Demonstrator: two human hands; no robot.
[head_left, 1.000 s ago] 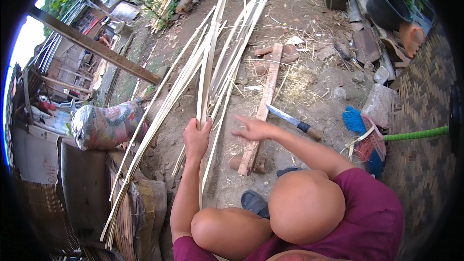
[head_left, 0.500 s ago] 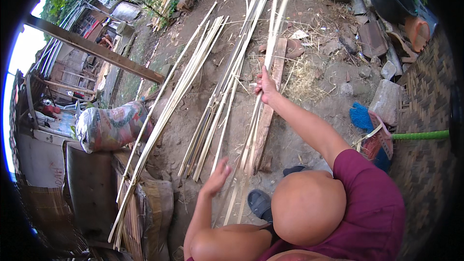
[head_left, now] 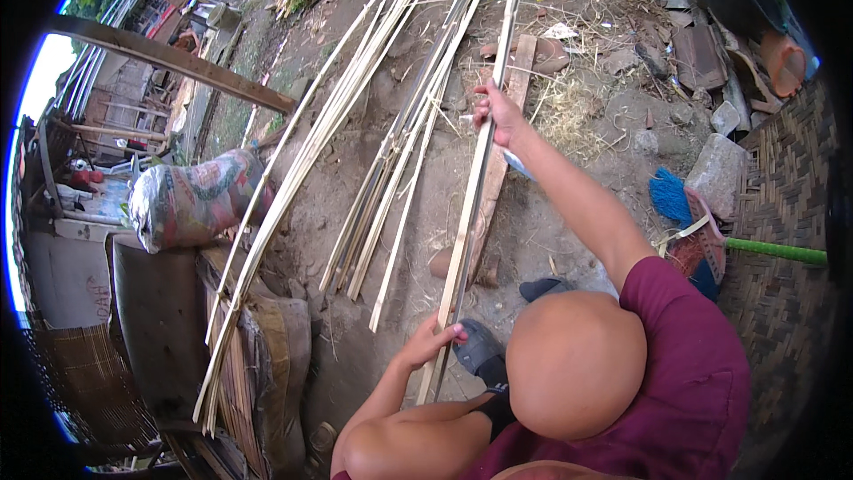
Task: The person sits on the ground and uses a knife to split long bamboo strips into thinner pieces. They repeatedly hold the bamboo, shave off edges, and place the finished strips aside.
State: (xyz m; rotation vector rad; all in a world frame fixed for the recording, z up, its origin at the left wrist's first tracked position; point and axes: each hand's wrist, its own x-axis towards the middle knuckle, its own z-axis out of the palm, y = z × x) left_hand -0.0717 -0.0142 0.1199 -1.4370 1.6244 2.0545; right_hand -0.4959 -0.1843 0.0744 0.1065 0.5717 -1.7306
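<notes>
Long, pale bamboo strips point(head_left: 469, 229) run lengthwise in front of me, between my two hands. My right hand point(head_left: 502, 116) is closed around them farther out, above a narrow wooden board point(head_left: 522, 64). Close to my left knee, my left hand point(head_left: 430, 343) grips the same strips near their lower end, its thumb laid across them. A small bluish-white flat thing point(head_left: 516, 164) shows under my right wrist; I cannot tell what it is. Left of the strips in my hands, another bundle of bamboo strips point(head_left: 404, 147) lies on the ground.
A further bundle of strips point(head_left: 298, 173) leans across brown padding point(head_left: 283, 338) at the left, beside a stuffed plastic sack point(head_left: 200, 200). On the right are a blue-bristled broom point(head_left: 668, 194), a stone block point(head_left: 718, 176) and a woven wall point(head_left: 782, 329). Shavings point(head_left: 569, 116) litter the ground.
My left hand, earlier raised and empty, has taken hold of the strips' lower end. My right hand still holds them; their blurred swaying has stopped. The view has shifted slightly.
</notes>
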